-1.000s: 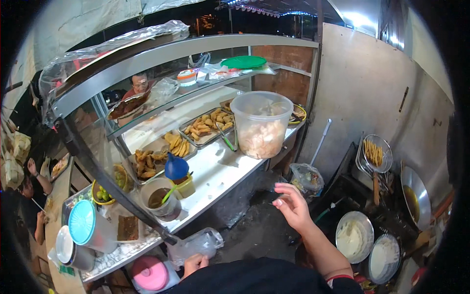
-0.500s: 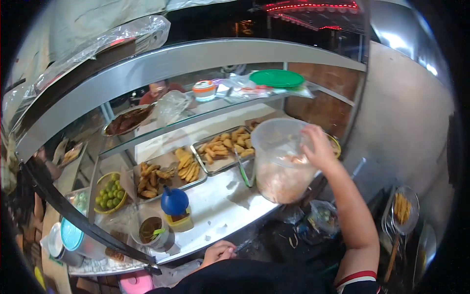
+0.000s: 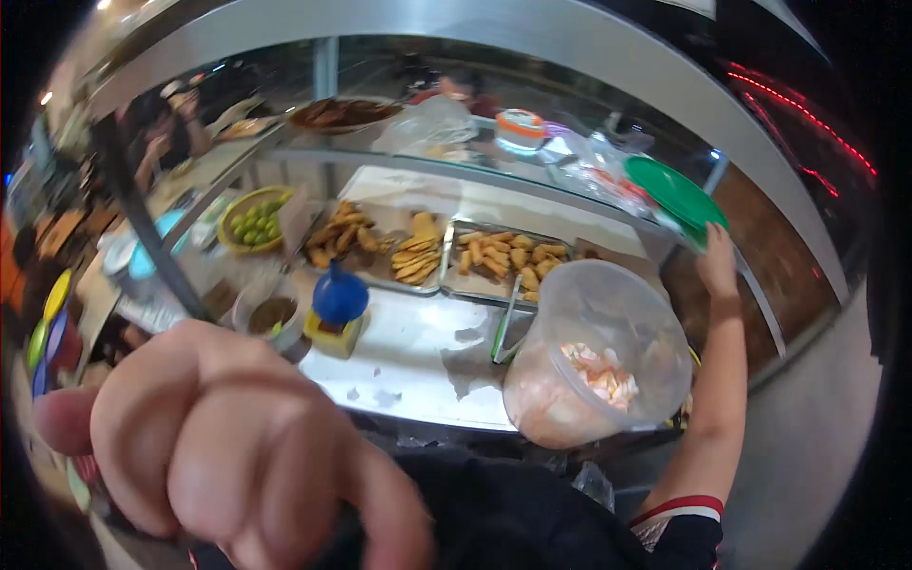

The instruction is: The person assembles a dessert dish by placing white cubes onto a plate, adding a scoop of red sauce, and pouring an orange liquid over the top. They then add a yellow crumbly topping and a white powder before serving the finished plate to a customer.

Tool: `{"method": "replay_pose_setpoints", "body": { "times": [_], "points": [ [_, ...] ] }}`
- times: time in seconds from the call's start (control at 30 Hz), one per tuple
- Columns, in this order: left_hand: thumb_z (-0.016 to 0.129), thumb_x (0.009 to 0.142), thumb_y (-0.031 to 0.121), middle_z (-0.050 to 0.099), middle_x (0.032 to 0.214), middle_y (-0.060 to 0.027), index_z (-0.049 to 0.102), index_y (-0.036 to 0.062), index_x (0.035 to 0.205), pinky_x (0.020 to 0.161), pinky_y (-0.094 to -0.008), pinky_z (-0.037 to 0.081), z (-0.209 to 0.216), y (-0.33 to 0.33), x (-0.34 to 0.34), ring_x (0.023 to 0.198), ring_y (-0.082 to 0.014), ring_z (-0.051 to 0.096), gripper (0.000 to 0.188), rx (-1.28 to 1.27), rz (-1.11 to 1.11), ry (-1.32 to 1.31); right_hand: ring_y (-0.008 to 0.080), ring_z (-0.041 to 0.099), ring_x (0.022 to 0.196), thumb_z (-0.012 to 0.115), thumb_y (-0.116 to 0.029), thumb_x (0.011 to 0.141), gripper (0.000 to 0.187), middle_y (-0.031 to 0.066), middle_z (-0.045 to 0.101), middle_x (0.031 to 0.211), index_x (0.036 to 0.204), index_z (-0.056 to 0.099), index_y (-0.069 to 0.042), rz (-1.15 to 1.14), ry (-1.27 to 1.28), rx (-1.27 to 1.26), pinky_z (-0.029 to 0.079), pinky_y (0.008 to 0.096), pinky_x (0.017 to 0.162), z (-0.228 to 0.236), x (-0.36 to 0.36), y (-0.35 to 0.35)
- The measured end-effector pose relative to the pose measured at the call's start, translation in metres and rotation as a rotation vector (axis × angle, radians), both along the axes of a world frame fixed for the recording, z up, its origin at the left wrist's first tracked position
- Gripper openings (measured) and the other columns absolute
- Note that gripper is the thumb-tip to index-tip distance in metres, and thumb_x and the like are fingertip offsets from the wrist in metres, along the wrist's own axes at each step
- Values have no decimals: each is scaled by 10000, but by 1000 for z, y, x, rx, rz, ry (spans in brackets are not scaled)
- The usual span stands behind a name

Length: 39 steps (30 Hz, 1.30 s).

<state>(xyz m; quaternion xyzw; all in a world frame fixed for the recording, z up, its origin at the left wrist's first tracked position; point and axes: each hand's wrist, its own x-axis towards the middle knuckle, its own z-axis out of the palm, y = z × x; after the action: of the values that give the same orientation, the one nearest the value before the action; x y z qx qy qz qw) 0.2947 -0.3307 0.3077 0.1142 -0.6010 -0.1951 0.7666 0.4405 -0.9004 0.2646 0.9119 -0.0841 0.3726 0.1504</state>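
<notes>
At the upper right my right hand (image 3: 719, 264) closes its fingertips on the near edge of a round green lid (image 3: 670, 190) on the glass shelf. Below it stands a big translucent plastic tub (image 3: 532, 380), uncovered and tilted in view, with pale and orange food pieces inside. Very large and blurred, my left hand (image 3: 237, 437) fills the lower left close to the camera. Its fingers look curled in, and nothing shows in them. A blue funnel (image 3: 339, 294) sits over a yellow container (image 3: 332, 334) beyond that hand.
Metal trays with fried pieces (image 3: 499, 252) and flat fried slices (image 3: 416, 255) line the counter beside green-handled tongs (image 3: 503, 332). A yellow basket of green limes (image 3: 255, 228) and a cup of dark sauce (image 3: 273, 309) are left. Glass and a metal frame enclose them.
My right hand has left the tub's rim and moved up to the green lid. My left hand has risen from the counter's front edge toward the camera. The view has swung left.
</notes>
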Motion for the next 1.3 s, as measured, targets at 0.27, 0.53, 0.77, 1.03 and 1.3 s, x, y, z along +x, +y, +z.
{"method": "replay_pose_setpoints", "body": {
  "times": [0.27, 0.53, 0.77, 1.03, 1.3],
  "points": [
    [337, 928, 313, 392, 510, -45, 407, 98, 577, 651, -405, 466, 0, -67, -42, 436, -141, 449, 417, 86, -72, -64, 359, 487, 1033, 496, -1, 724, 442, 169, 495, 1160, 1164, 484, -44, 6, 97, -163, 391, 414, 886, 3, 42, -66],
    [352, 923, 330, 406, 525, -37, 419, 97, 602, 661, -391, 459, -6, -91, -42, 473, -145, 461, 402, 86, -96, -104, 349, 497, 947, 451, 34, 747, 358, 161, 513, 1056, 1090, 529, -33, 116, 91, -254, 415, 407, 818, 15, 51, -98],
    [365, 919, 345, 418, 539, -29, 431, 96, 625, 670, -379, 453, -11, -96, -31, 505, -148, 472, 391, 106, -136, -103, 331, 486, 990, 457, 51, 758, 399, 148, 506, 1091, 1137, 519, -60, 196, -113, -230, 406, 402, 846, 41, -26, -39],
    [380, 915, 361, 432, 555, -21, 443, 95, 650, 681, -364, 446, -12, -105, -12, 542, -152, 485, 381, 76, -230, -116, 326, 466, 1038, 452, 66, 665, 483, 169, 503, 1113, 1128, 550, -36, 385, -65, -47, 344, 397, 912, 3, -226, 59],
    [395, 910, 378, 447, 570, -13, 456, 94, 675, 691, -350, 438, -35, -109, 19, 579, -155, 498, 374, -89, -51, 37, 309, 518, 900, 529, 29, 653, 331, 116, 579, 1003, 960, 623, -47, 536, 300, 167, 405, 398, 801, -42, -253, 134]
  ]
}}
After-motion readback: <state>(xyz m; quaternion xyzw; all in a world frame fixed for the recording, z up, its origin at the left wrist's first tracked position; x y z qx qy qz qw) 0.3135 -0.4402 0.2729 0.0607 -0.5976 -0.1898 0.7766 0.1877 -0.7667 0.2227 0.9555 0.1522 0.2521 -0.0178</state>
